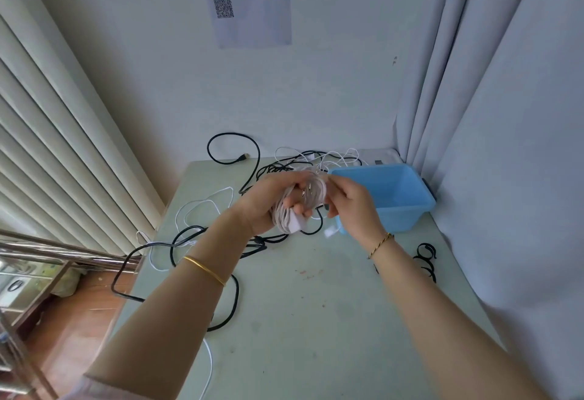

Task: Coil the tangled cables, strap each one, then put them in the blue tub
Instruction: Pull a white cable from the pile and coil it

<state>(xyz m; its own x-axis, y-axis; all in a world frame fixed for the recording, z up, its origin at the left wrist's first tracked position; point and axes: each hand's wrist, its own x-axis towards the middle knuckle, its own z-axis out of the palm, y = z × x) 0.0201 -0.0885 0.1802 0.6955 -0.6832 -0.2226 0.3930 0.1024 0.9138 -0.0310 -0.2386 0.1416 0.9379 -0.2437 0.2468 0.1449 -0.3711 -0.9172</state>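
A pale green table (316,320) stands in the corner of a room. Behind it is a white wall (331,90) with one sheet of paper (252,4) stuck on it. Long pale curtains (505,115) hang on the right, and slatted blinds (47,147) hang on the left. Low on the left there is a brown wooden floor (79,320) and a shiny metal rail (47,251). Both arms reach out over the table, and the two hands meet in the air above its far half. The left hand (265,207) has its fingers curled tight around a white coil (311,192) of cable. The right hand (354,207) pinches the coil at its top right side, though that part is a bit blurry. The coil is up off the table, just left of the blue tub (401,210), which sits at the far right of the table. There is one tub, one coil, two hands, and two gold bracelets, one on each wrist. A tangle of black and white cables (284,164) spreads across the back and left of the table, too mixed up to count. A few black straps (426,257) lie near the right edge.
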